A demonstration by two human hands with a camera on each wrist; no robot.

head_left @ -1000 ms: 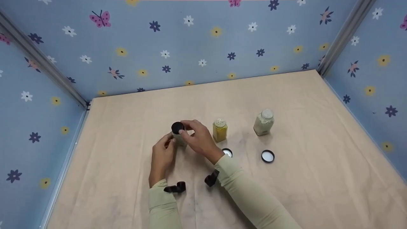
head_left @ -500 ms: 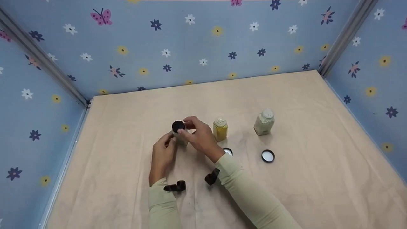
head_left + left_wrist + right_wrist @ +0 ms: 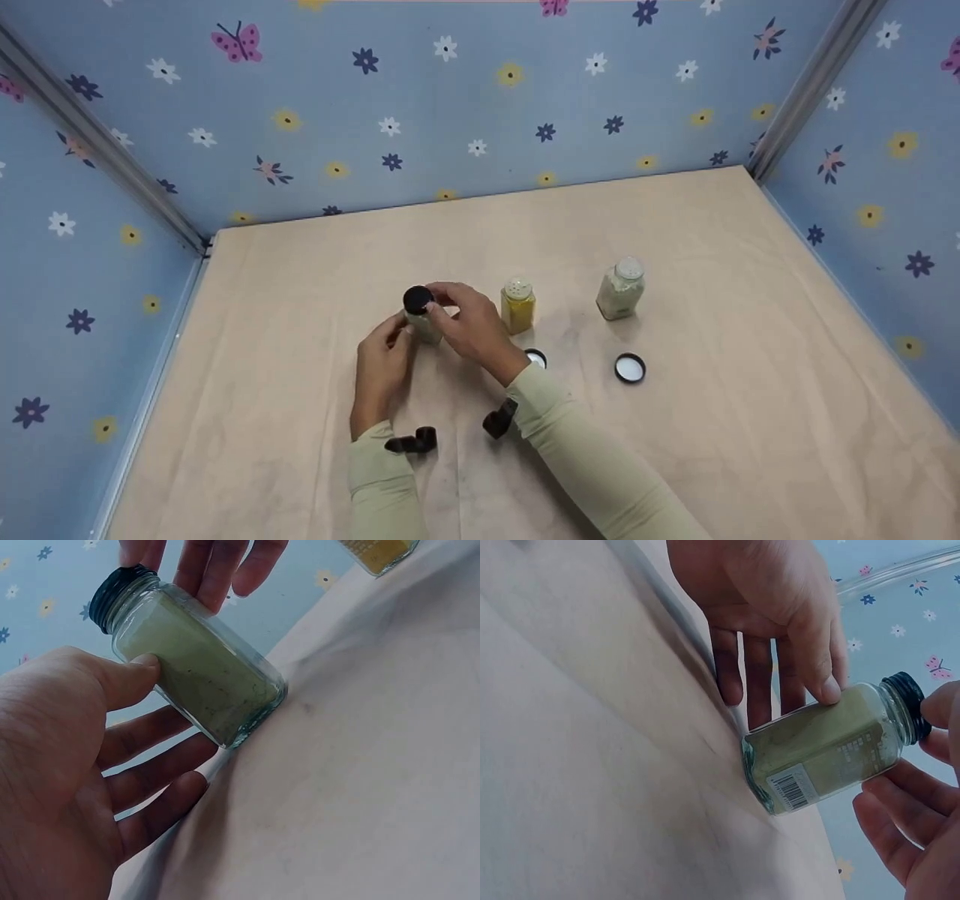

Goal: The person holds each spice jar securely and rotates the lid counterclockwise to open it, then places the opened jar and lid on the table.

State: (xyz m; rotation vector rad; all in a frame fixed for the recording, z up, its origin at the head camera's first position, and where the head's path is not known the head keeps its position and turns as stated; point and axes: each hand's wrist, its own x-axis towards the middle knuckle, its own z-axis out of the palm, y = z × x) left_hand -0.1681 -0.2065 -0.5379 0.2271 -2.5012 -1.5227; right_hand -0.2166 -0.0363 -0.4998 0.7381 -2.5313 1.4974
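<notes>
A square glass spice jar [image 3: 202, 667] of green powder, with a barcode label low on one side in the right wrist view, stands on the cloth. My left hand [image 3: 381, 367] holds its body, thumb on one face and fingers behind. On its neck sits a black screw lid [image 3: 907, 706]. My right hand [image 3: 474, 326] pinches this lid between thumb and finger, its other fingers near the jar's shoulder. To the right stands a jar of yellow powder [image 3: 517, 315] with a perforated shaker top. Farther right is a pale green jar [image 3: 621, 294], also without a black lid.
One black lid with a white inside [image 3: 630, 368] lies in front of the pale green jar. Another upturned lid [image 3: 537, 358] is partly hidden by my right wrist. Beige cloth [image 3: 750, 300] covers the table, and flowered blue panels [image 3: 480, 97] enclose its back and sides.
My right thumb and fingers shift slightly around the black lid, while my left hand keeps its hold on the jar. The other jars and lids stay where they were.
</notes>
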